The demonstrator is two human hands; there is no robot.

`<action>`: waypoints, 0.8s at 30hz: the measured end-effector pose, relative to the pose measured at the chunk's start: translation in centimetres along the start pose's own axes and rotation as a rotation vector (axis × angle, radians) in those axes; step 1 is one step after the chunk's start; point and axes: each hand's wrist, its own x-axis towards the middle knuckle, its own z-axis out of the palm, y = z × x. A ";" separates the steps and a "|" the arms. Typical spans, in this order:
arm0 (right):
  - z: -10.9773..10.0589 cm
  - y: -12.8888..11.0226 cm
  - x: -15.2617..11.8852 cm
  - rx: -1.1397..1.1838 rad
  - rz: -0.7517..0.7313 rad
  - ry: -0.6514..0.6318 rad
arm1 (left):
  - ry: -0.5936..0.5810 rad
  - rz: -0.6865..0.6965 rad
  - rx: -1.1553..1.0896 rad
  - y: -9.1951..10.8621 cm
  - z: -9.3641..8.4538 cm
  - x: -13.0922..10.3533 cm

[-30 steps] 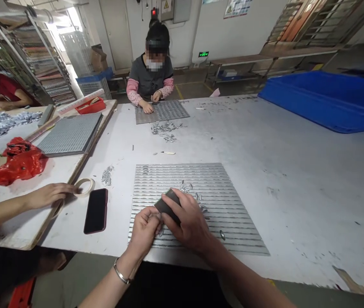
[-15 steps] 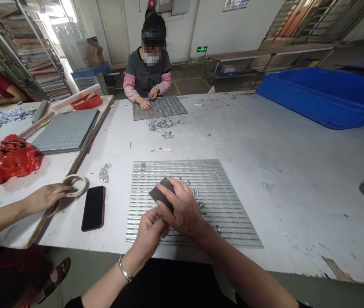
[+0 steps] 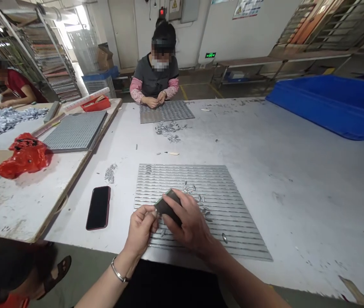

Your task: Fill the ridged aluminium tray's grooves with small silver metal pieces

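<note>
My right hand is wrapped round a dark flat block, tilted above the ridged grey sheet. Close to the block's left corner, my left hand has its fingers pinched together; a tiny piece may be between them, too small to name. Several small silvery oval pieces lie on the sheet just right of my right hand. A few more ovals sit at the sheet's upper left corner.
A black phone and a pile of small pieces lie left of the sheet. Beyond it are a pale-handled knife and a person working at another sheet. A blue tray stands back right; a red bag, left.
The view has shifted slightly. The other person's hand and the tape roll at the left are gone from view. My left hand has moved a little away from my right, to the block's corner.
</note>
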 end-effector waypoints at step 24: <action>1.1 1.8 4.4 0.017 0.225 -0.007 | -0.139 -0.105 0.094 -2.0 0.6 -0.9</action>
